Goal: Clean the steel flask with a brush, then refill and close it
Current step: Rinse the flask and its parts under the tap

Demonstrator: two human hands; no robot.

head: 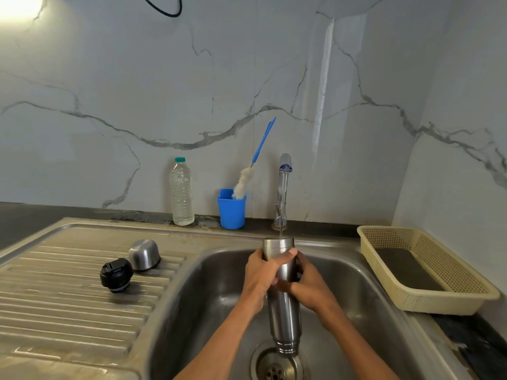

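Observation:
The steel flask [284, 314] stands upright over the sink basin [216, 292], its open mouth under a thin stream of water from the tap [284, 185]. My left hand [262, 272] grips its upper part from the left, thumb across the front. My right hand [307, 283] holds it from the right, fingers curled around the body. The bottle brush [247, 179], white bristles and blue handle, leans in a blue cup [231, 212] at the wall. The black stopper [116, 275] and the steel cap [144, 255] lie on the drainboard.
A clear plastic water bottle [181, 192] with a green cap stands left of the blue cup. A cream plastic basket [428, 270] sits on the counter to the right of the sink. The drain [275, 366] lies just below the flask.

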